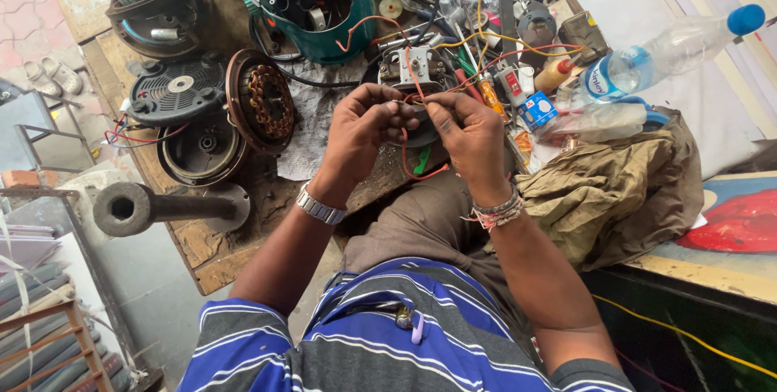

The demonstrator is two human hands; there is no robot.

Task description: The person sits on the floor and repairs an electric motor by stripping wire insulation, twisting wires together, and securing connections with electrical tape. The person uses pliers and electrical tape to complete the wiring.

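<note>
Head view: both hands meet above the near edge of the wooden desk (pixel 202 258). The left hand (pixel 360 129) and right hand (pixel 469 137) each have fingers pinched shut on a red wire (pixel 411 76), thumbs nearly touching. The wire's long axis runs away from the person, rising from the fingers to a small grey motor block (pixel 417 64) just beyond them; a loop of it hangs below the hands. Both hands are equally near; the right one grips slightly higher. Left of the hands lie a copper-wound stator (pixel 261 101) and black fan housings (pixel 176 88); beyond, a teal casing (pixel 320 4). To the right: a clear plastic bottle (pixel 672 48) with blue cap and blue label lying on its side, a small blue box (pixel 536 109), and an olive cloth (pixel 615 186).
</note>
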